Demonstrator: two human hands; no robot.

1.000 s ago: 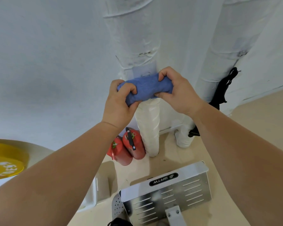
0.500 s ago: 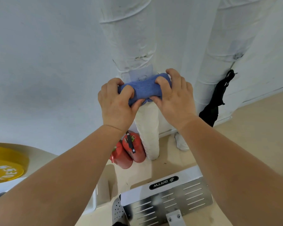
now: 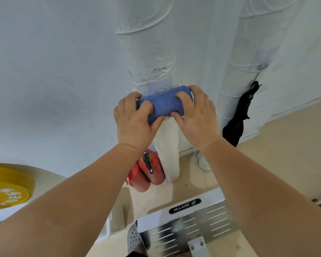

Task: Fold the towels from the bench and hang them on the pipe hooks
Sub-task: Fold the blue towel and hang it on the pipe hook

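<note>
1. Yellow disc (image 3: 6, 188), far left: flat, round and glossy with white lettering; plays no part in the work
2. Left hand (image 3: 135, 119): fingers and thumb clenched round the left end of the towel (image 3: 163, 103); it has risen and pushed forward over the last second
3. Fire extinguishers (image 3: 148, 171): two smooth red cylinders standing on the floor at the foot of the pipe (image 3: 150, 43)
4. The pipe: upright and wrapped in white lagging, wrinkled and seamed, with a clear adhesive hook (image 3: 159, 86) stuck to its face
5. The towel: blue, soft, nubby cloth rolled into a squat bundle and dented by the fingers. A second ago it was held clear of the pipe; now it is pressed to it, upper edge at the hook. Judged: hanging has begun, but no catch on the hook is visible yet
6. Right hand (image 3: 196, 115): has rolled palm-down, fingers over the top and thumb beneath, grasping the towel's right end
7. Black cloth (image 3: 237, 123): limp, dangling beside the second pipe (image 3: 248, 52)
</note>
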